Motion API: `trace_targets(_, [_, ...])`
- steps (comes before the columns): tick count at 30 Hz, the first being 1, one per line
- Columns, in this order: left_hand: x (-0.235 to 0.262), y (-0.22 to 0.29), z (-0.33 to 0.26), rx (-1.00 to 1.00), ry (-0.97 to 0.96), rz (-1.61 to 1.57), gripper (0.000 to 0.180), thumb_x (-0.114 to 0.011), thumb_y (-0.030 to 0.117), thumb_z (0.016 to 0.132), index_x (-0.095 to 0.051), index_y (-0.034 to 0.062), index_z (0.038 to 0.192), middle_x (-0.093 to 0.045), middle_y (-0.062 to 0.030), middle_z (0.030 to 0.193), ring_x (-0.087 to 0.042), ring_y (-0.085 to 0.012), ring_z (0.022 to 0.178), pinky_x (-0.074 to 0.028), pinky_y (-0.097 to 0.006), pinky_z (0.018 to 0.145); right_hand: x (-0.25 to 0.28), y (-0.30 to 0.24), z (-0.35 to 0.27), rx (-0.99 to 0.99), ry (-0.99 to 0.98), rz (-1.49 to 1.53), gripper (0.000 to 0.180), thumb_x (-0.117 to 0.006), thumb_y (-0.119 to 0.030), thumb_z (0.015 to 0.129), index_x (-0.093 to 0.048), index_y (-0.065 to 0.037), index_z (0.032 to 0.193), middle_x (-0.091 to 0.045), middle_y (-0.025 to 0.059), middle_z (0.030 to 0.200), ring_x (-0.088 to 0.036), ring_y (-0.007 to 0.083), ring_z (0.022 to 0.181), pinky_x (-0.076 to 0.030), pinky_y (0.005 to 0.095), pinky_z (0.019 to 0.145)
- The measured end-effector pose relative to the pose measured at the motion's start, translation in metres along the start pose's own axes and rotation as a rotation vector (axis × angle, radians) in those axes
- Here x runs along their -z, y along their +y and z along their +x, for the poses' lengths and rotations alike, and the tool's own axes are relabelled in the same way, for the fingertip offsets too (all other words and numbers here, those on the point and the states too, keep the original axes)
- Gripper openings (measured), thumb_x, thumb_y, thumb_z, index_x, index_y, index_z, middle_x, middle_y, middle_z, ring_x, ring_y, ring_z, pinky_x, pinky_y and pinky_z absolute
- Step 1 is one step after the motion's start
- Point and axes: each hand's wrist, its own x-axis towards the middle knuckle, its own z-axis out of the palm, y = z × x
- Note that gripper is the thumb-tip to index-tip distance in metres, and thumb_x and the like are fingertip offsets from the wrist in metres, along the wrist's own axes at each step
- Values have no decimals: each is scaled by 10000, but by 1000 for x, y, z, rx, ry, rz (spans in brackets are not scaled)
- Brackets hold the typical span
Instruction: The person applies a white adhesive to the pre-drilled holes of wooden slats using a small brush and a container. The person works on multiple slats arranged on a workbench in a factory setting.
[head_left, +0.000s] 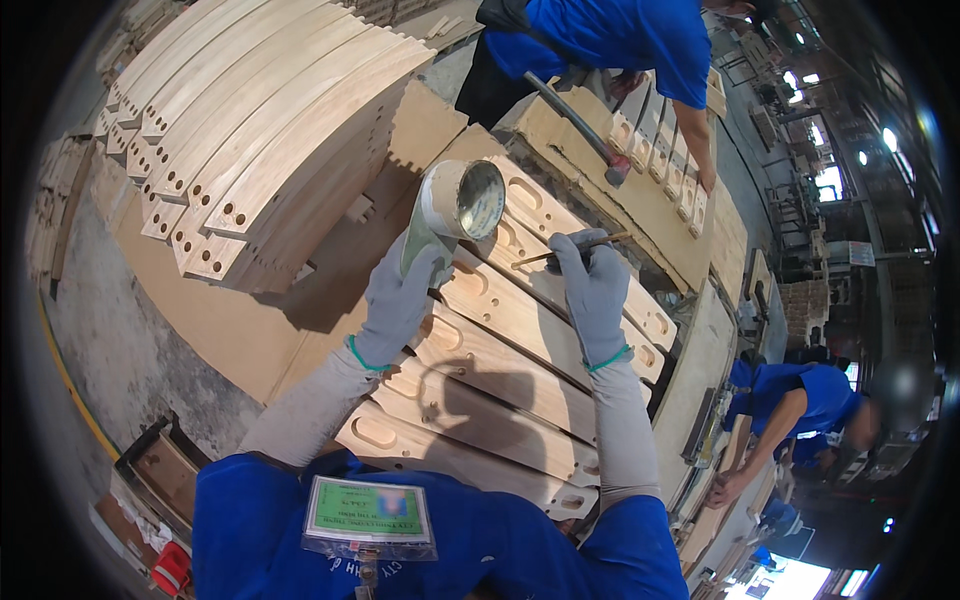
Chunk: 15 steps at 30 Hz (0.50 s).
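Note:
Raised above the boards, my left hand is closed round the greenish side of a jug-like container. Its round mouth faces up, with a tan outer wall and a shiny inside; what it contains is unclear. My right hand pinches a thin brown stick, held nearly level to the right of the container. Both hands wear grey gloves with green cuffs. Beneath them, several pale wooden boards lie side by side, each with a long slot and small round holes near its end. Shadows of my hands and the container fall across them.
A tall stack of curved wooden slats with drilled ends stands at the left. A hammer rests on the padded bench ahead. One co-worker handles boards there; another person works at the right.

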Motion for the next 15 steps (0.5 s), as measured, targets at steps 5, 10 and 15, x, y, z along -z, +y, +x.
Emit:
trace_targets(5, [2, -1, 0, -18, 28, 87, 321, -557, 195, 885, -558, -13, 1129, -647, -69, 860, -608, -115, 748, -480, -257, 686, 5, -14, 9, 31, 76, -103, 293, -669, -160, 815, -563, 37, 626, -601, 119, 629, -563, 203, 529, -421, 303, 503])
trace_targets(10, [-1, 0, 0, 0, 37, 82, 333, -557, 210, 884, -560, -10, 1133, -650, -68, 870, -607, -116, 761, -478, -260, 705, 0, 7, 17, 120, 58, -215, 307, -661, -174, 818, -551, 27, 612, -618, 153, 691, -561, 283, 557, -425, 338, 514])
trace_targets(15, [1, 3, 0, -16, 4, 105, 323, -554, 202, 886, -562, -11, 1129, -648, -67, 865, -605, -115, 763, -477, -262, 701, -1, 13, 18, 124, 32, -251, 320, -658, -198, 819, -559, 24, 611, -620, 152, 692, -563, 280, 548, -425, 339, 512])
